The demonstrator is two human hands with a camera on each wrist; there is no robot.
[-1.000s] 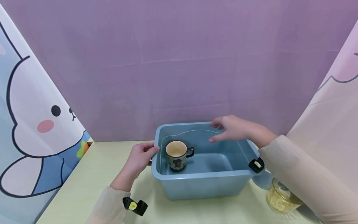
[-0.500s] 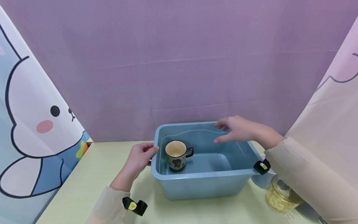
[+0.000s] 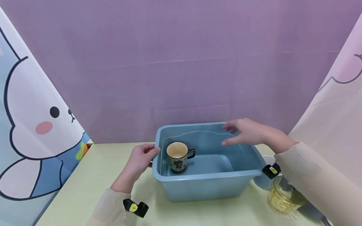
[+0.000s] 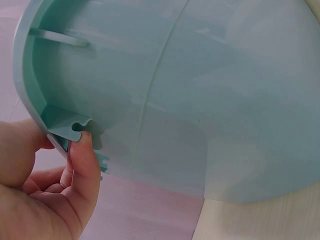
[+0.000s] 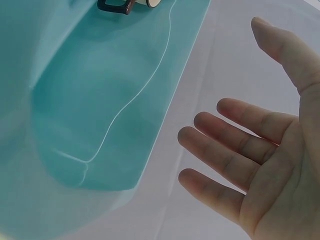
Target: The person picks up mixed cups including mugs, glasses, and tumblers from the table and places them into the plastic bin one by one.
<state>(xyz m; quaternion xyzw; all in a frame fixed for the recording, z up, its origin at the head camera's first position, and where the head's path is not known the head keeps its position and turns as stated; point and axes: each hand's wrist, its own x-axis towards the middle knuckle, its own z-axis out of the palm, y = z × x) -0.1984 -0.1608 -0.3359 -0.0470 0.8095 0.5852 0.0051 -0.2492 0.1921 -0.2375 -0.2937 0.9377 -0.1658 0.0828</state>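
Observation:
A blue plastic basin (image 3: 206,190) stands on the table, with a patterned mug (image 3: 177,158) upright inside at its left end, handle to the right. My left hand (image 3: 141,158) pinches the basin's left rim between thumb and fingers; the left wrist view shows the fingers (image 4: 85,165) curled under the rim beside a small notched tab. Above the basin's back right part hovers my right hand (image 3: 249,131), fingers spread and holding nothing. In the right wrist view, this hand (image 5: 260,155) shows its palm, with the mug's dark handle (image 5: 116,6) at the top edge.
Right of the basin, partly behind my right sleeve, are a yellowish clear glass (image 3: 280,199), a grey-blue cup (image 3: 264,181) and a dark grey item (image 3: 309,211). A purple cloth (image 3: 183,69) hangs behind the pale table (image 3: 110,166). Printed cloths flank both sides.
My right hand has moved to the right above the basin, away from the mug, uncovering more of the grey-blue cup. The left hand stays on the rim.

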